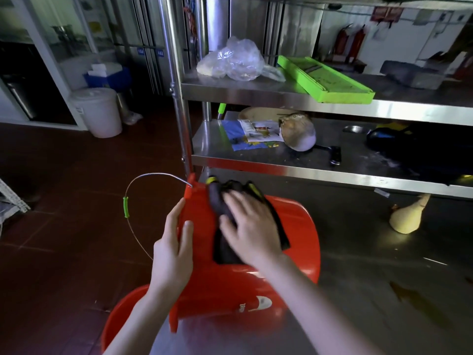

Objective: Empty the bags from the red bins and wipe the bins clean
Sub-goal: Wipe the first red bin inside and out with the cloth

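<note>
Task item: red plastic bin (294,234), lower centre of the frame, tipped over at the near-left edge of the stainless steel table (371,252).
Second item: another red bin (120,319), lower left, partly under the first and under the forearms.
Handle: thin wire bail with a green grip (126,207), swung out to the left of the tipped bin.
Left hand (174,252): clamps the bin's left edge, thumb on the red wall, fingers along the far side of the edge.
Right hand (250,226): fingers spread flat, pressing a dark cloth (224,248) against the bin's upturned surface; nothing gripped.
Surroundings: steel shelf rack (281,90) behind the table, carrying a crumpled clear plastic bag (235,60) and a bright green slicer board (325,78); white lidded bucket (98,111) on the floor, upper left.
</note>
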Tool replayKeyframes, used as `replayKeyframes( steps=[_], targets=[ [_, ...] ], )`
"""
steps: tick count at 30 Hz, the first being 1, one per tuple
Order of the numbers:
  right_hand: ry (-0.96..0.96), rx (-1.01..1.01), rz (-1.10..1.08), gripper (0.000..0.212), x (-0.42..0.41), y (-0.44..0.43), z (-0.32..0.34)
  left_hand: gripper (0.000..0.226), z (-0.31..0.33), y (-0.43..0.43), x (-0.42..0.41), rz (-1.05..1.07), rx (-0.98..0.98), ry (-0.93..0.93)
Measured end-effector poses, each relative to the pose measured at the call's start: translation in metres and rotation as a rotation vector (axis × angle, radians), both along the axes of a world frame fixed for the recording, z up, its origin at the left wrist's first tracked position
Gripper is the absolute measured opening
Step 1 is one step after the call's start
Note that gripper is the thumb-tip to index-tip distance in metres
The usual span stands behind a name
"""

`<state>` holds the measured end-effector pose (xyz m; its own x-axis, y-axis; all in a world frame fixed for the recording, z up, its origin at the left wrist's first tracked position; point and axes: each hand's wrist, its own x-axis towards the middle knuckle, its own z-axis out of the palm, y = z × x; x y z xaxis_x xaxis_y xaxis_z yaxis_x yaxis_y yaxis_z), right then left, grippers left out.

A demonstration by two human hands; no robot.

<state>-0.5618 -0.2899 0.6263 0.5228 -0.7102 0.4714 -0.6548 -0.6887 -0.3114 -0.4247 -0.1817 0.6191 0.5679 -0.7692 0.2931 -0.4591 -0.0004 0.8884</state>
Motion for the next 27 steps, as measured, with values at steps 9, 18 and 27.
replayKeyframes(
  steps=[9, 18, 27],
  targets=[
    [0.213, 0.582, -0.234, 0.045, -0.019, -0.070, 0.018, 0.052, -0.032, 0.045, 0.002, -0.045, -0.060, -0.165],
    [0.128, -0.004, 0.109, 0.055, 0.040, 0.048, 0.003, 0.041, 0.035, 0.002, 0.025, 0.330, 0.076, -0.754],
    [0.040, -0.001, -0.121, 0.052, -0.064, 0.010, -0.019, 0.049, 0.052, -0.019, 0.026, 0.245, 0.506, -0.684]
  ],
)
